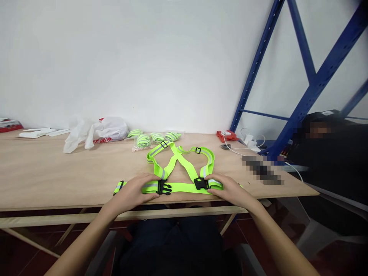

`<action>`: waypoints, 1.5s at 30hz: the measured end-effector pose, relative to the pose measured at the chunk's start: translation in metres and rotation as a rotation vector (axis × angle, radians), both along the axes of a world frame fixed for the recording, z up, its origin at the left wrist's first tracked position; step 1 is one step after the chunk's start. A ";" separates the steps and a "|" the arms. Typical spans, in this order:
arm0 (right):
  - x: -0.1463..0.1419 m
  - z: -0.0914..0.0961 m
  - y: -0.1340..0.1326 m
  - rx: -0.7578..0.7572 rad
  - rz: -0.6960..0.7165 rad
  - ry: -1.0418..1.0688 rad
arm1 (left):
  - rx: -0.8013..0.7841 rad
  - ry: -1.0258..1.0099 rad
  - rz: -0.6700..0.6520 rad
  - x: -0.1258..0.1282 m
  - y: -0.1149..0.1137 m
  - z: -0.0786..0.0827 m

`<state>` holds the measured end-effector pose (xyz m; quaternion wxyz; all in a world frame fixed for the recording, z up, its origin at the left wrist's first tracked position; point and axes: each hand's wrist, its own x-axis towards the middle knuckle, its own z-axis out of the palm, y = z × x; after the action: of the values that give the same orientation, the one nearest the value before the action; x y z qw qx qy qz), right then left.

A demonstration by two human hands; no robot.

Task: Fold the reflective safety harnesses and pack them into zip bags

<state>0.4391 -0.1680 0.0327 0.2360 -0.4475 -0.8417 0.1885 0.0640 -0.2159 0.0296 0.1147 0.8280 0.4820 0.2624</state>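
Note:
A neon green reflective strap vest (181,165) lies spread flat on the wooden table (57,172), with grey reflective strips and black buckles. My left hand (138,188) rests on the waist strap beside the left black buckle (163,187), fingers laid flat and apart. My right hand (227,187) lies on the strap's right end, fingertips touching the right black buckle (201,183), fingers stretched out. Both hands press the belt down near the table's front edge.
Several packed green vests in clear bags (149,138) lie behind the spread one. A white plastic bag (97,132) and white papers (40,132) sit at the back left. A red power strip (227,135) with white cables lies back right, near a blue rack (313,76).

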 end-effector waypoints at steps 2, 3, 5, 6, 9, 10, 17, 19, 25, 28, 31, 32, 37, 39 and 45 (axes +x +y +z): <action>0.002 -0.001 0.000 0.007 -0.005 0.024 | 0.034 -0.027 0.004 0.002 0.001 0.000; 0.001 0.000 0.000 0.021 -0.005 0.040 | 0.057 -0.044 0.007 0.004 0.001 0.001; -0.001 0.001 -0.001 0.065 -0.007 0.078 | 0.103 -0.093 0.017 0.007 0.003 0.005; -0.003 0.003 -0.001 0.092 -0.009 0.099 | 0.122 -0.123 0.022 0.008 0.004 0.008; -0.011 0.006 -0.004 0.165 -0.022 0.173 | 0.158 -0.217 0.037 0.016 0.007 0.016; -0.014 0.006 -0.005 0.182 -0.024 0.200 | 0.166 -0.243 0.039 0.020 0.009 0.017; -0.023 0.001 -0.012 0.204 -0.001 0.323 | 0.181 -0.333 -0.028 0.051 0.012 -0.002; -0.024 0.000 -0.013 0.198 0.002 0.330 | 0.168 -0.346 -0.022 0.054 0.012 -0.006; -0.025 -0.007 -0.011 0.195 -0.002 0.315 | 0.136 -0.358 -0.035 0.052 0.010 -0.008; -0.027 -0.009 -0.012 0.195 0.001 0.323 | 0.140 -0.340 -0.034 0.052 0.010 -0.009; -0.029 -0.011 -0.013 0.201 -0.001 0.333 | 0.138 -0.333 -0.034 0.053 0.009 -0.010; -0.029 -0.011 -0.013 0.202 -0.001 0.334 | 0.134 -0.330 -0.038 0.053 0.009 -0.011; -0.032 -0.011 -0.015 0.214 0.001 0.323 | 0.143 -0.311 -0.034 0.053 0.009 -0.012; -0.033 -0.011 -0.015 0.228 0.009 0.316 | 0.147 -0.300 -0.036 0.054 0.009 -0.012; -0.041 -0.011 -0.016 0.263 0.041 0.276 | 0.155 -0.253 -0.040 0.054 0.010 -0.014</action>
<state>0.3980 -0.1838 0.0214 0.4017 -0.3656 -0.8277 0.1414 0.1184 -0.2062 0.0155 0.1157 0.8042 0.4254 0.3986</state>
